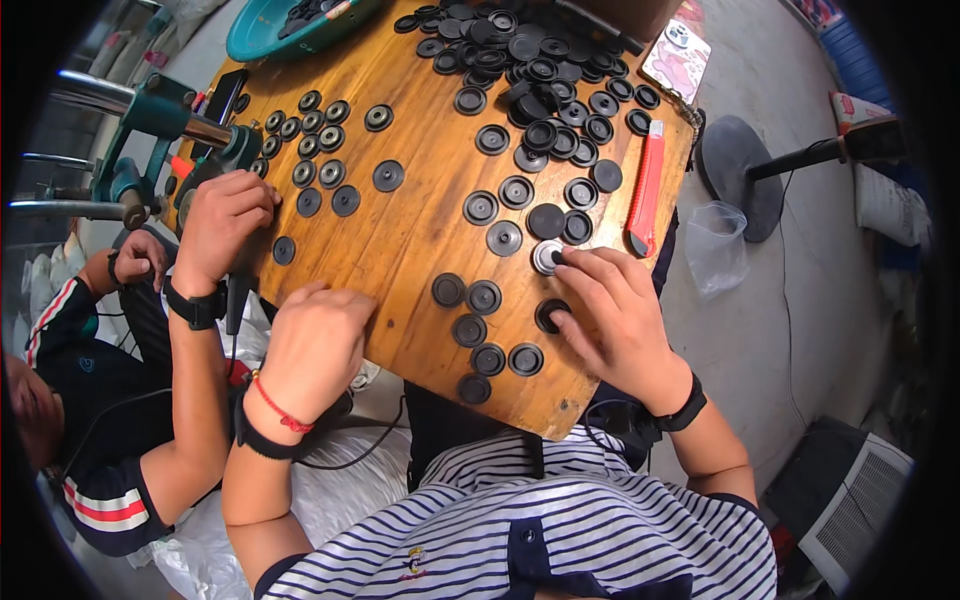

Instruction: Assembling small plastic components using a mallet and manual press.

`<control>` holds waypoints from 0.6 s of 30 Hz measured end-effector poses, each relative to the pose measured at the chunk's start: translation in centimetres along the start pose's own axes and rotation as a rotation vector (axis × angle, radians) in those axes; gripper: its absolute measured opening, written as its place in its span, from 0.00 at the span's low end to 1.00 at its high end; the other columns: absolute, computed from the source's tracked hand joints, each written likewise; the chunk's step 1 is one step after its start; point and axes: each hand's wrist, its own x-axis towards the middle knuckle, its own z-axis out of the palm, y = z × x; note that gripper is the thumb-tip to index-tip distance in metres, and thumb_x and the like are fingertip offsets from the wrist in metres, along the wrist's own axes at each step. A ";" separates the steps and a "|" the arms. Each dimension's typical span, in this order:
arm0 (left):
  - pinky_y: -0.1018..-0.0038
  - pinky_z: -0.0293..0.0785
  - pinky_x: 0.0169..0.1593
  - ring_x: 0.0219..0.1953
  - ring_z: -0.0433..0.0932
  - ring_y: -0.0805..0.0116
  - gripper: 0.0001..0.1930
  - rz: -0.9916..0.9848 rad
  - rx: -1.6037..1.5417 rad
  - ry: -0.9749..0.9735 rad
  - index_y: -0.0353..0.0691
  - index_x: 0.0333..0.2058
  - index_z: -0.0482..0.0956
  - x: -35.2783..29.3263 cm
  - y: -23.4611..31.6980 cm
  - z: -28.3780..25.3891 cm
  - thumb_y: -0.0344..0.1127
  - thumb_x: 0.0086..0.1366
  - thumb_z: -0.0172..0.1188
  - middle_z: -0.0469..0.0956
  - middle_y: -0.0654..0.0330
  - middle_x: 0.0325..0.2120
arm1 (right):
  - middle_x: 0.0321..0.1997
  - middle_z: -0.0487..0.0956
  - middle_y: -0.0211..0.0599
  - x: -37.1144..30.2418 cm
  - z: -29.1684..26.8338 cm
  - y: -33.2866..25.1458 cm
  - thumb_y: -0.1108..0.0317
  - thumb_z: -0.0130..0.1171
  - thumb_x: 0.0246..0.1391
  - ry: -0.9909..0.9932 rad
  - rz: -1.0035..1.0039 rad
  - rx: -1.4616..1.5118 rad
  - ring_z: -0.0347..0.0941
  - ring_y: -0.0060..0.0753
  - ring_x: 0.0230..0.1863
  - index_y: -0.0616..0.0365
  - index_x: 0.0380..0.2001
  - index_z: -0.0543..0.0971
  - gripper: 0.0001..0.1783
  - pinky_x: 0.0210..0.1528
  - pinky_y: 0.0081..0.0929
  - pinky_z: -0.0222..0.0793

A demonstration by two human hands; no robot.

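My right hand (615, 320) reaches over the table's right side with its fingers spread. Its fingertips touch a silver-white round piece (545, 257), and its thumb rests at a black round cap (548, 316). At the near left edge of the table my left hand (322, 335) is curled with the knuckles up. Its fingertips are turned under, so anything inside them is hidden. Between my hands lie several loose black round caps (484, 297). Beyond my right fingers more caps (504, 238) lie spread out, some showing an inner ring and one a plain face.
A pile of black caps (520, 50) covers the table's (420, 235) far end, below a green basin (300, 30). A red utility knife (648, 190) lies along the right edge. At left, a co-worker's hand (225, 220) is beside a green metal press (150, 120) and ringed caps (332, 138).
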 end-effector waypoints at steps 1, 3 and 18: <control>0.63 0.70 0.51 0.41 0.78 0.52 0.12 -0.119 0.051 -0.099 0.33 0.41 0.78 -0.5 0.2 -0.9 0.26 0.57 0.56 0.81 0.51 0.32 | 0.52 0.74 0.41 0.0 0.0 0.3 0.70 0.66 0.38 0.035 0.016 -0.011 0.69 0.44 0.52 0.61 0.47 0.74 0.27 0.52 0.38 0.64; 0.62 0.70 0.49 0.42 0.77 0.50 0.13 -0.130 0.065 -0.123 0.32 0.43 0.77 -0.5 0.7 -1.7 0.28 0.59 0.56 0.80 0.49 0.35 | 0.51 0.74 0.41 0.7 -0.2 0.5 0.73 0.65 0.39 0.041 0.028 -0.010 0.69 0.45 0.52 0.62 0.46 0.75 0.26 0.52 0.38 0.65; 0.62 0.61 0.63 0.62 0.65 0.49 0.20 0.357 -0.234 0.186 0.31 0.53 0.71 7.1 3.5 2.5 0.32 0.63 0.56 0.70 0.48 0.55 | 0.37 0.77 0.36 5.3 1.6 2.3 0.69 0.63 0.45 0.021 0.066 -0.104 0.70 0.39 0.46 0.59 0.44 0.77 0.20 0.50 0.35 0.62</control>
